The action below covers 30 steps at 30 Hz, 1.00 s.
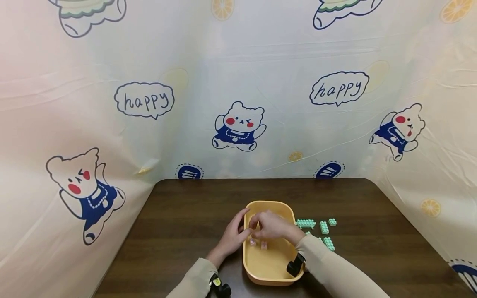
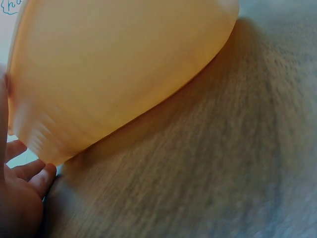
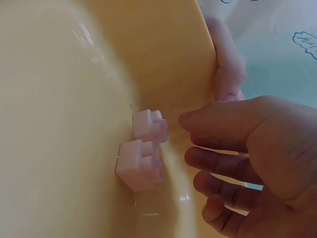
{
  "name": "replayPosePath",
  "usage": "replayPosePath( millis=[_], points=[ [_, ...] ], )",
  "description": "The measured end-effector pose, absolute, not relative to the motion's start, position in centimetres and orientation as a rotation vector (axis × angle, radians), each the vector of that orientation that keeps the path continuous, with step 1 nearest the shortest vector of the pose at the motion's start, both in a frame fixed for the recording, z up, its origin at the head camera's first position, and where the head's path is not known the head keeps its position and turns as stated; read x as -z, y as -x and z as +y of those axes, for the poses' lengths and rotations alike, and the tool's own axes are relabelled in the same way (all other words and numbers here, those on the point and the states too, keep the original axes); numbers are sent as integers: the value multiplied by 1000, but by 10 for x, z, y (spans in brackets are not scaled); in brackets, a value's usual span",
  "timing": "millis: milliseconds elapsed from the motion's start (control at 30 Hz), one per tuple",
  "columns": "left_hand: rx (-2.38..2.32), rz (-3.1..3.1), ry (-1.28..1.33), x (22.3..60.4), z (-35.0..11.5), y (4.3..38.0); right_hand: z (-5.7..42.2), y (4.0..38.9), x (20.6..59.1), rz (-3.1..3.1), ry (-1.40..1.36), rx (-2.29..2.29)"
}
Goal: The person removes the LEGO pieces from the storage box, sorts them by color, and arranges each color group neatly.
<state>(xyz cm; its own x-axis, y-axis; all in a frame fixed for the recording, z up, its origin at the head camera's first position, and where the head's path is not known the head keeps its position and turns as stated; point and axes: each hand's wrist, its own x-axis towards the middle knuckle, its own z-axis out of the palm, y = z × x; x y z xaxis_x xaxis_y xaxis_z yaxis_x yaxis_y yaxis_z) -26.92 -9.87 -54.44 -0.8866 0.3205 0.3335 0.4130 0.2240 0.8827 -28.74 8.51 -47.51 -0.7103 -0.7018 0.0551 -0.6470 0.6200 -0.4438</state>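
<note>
A yellow plastic bin (image 1: 267, 265) stands on the table, its outer wall (image 2: 119, 74) filling much of the left wrist view. My left hand (image 1: 232, 236) grips the bin's left side, with the thumb over the rim and fingers (image 2: 43, 179) low against the outside. Two small pink toy bricks, one brick (image 3: 137, 166) nearer and the other brick (image 3: 147, 125) beside it, sit inside with studs facing the fingers. Over the bin hovers my right hand (image 1: 275, 225), fingers loosely bent and apart from the bricks. Nothing shows between its thumb and fingers in the right wrist view.
Several mint-green toy bricks lie right of the bin, among them a long brick (image 1: 306, 223), a shorter brick (image 1: 324, 227) and a small brick (image 1: 333, 222). My right forearm partly covers others. A printed curtain (image 1: 238, 62) hangs behind the dark wooden table (image 1: 201, 198).
</note>
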Motion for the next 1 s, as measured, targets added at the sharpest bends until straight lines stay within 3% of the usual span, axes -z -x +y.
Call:
replayPosePath(
  millis=[1000],
  points=[
    [1795, -2364, 733, 548, -99, 271, 82, 281, 482, 2532, 1089, 697]
  ],
)
